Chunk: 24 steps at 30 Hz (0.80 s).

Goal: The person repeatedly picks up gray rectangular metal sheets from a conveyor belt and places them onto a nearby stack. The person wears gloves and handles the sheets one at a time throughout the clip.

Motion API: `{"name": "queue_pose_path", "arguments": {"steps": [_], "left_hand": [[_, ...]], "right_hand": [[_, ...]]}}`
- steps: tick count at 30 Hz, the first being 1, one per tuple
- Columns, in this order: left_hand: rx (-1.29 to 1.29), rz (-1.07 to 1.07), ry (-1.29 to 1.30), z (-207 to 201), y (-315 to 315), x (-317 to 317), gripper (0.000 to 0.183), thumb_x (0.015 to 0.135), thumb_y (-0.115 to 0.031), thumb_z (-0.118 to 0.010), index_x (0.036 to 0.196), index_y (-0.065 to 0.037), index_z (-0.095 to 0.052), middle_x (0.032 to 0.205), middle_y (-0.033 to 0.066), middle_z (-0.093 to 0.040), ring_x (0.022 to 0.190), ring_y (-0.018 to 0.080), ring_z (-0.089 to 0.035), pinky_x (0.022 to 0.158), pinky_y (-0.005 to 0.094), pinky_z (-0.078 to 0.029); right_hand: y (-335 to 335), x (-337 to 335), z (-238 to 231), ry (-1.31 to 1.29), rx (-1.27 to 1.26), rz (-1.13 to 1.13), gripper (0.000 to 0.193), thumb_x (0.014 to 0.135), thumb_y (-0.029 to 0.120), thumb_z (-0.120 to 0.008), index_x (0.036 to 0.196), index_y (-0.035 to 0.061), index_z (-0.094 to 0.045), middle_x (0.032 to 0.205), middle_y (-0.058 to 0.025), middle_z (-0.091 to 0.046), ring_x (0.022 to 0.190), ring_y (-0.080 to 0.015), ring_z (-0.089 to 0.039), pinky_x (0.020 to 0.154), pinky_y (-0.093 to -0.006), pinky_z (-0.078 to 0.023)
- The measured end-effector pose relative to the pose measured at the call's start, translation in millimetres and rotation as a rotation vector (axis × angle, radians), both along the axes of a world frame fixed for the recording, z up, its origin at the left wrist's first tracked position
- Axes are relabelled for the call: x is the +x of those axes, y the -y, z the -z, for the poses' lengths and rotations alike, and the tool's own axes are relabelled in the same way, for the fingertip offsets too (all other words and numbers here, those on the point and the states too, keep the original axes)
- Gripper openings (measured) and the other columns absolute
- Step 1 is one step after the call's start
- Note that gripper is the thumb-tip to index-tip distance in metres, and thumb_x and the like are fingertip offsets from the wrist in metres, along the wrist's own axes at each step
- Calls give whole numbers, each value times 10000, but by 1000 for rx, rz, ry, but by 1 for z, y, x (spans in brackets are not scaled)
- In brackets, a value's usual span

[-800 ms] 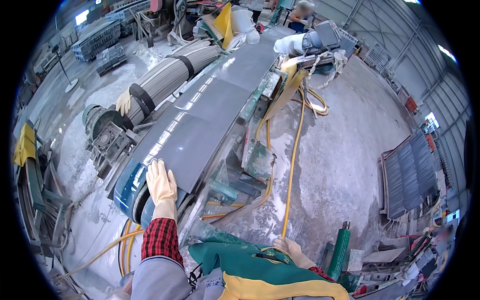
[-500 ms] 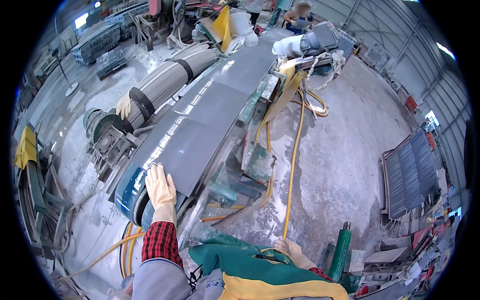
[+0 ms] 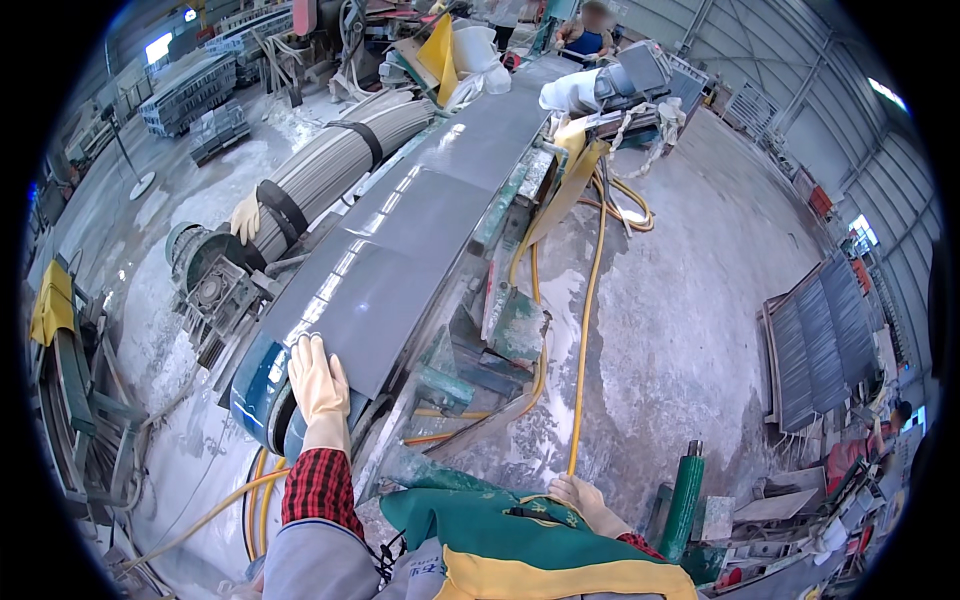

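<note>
My left hand [image 3: 319, 388], in a cream rubber glove, lies palm down with fingers stretched on the near end of a smooth grey slab [image 3: 370, 290]. The slab rests on a conveyor with a rounded blue belt end [image 3: 258, 385]. Further grey slabs continue along the conveyor away from me. My right hand [image 3: 590, 507], gloved too, is low at my waist beside my green apron [image 3: 450, 515]. Its fingers look curled and are partly hidden. A yellow hose [image 3: 584, 350] runs across the floor up to that hand; whether the hand grips it is unclear.
Left of the conveyor are a motor [image 3: 215, 290], a strapped bundle of grey strips [image 3: 330, 165] and a loose glove [image 3: 246, 217]. A green cylinder [image 3: 683, 500] stands at my right. Grey panels [image 3: 822, 345] lean further right. A co-worker [image 3: 587, 38] stands at the conveyor's far end.
My left hand has shifted slightly back toward me, still flat on the slab. The far co-worker has moved a little left, closer to the conveyor. My right hand stays in place.
</note>
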<state>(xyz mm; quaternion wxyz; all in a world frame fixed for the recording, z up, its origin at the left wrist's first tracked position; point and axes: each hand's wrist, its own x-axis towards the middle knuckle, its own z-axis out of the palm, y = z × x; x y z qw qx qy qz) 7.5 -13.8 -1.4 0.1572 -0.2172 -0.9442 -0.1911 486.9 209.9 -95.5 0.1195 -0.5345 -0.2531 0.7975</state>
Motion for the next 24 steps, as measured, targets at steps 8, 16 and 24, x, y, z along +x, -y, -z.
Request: {"name": "queue_pose_path", "arguments": {"steps": [8, 16, 24], "left_hand": [[53, 28, -11, -1, 5, 3, 427, 916, -184, -526, 1299, 3, -485, 1383, 258, -459, 1295, 436, -409, 1133, 480, -270], [54, 37, -7, 0, 10, 4, 438, 910, -181, -533, 1306, 2, -483, 1382, 260, -458, 1293, 437, -408, 1129, 483, -272], [55, 32, 3, -3, 14, 8, 432, 913, -174, -529, 1306, -1, -480, 1381, 257, -457, 1292, 435, -406, 1129, 481, -270]], "right_hand": [[-2, -1, 0, 17, 18, -43, 419, 1011, 254, -486, 1300, -48, -452, 1255, -217, -572, 1128, -345, -597, 986, -455, -498], [-1, 0, -2, 0, 21, -37, 424, 1001, 242, -501, 1303, -51, -445, 1263, -218, -561, 1139, -341, -586, 1002, -452, -485], [0, 0, 0, 18, 30, -16, 393, 998, 240, -505, 1272, -40, -476, 1221, -203, -588, 1089, -328, -610, 962, -441, -512]]}}
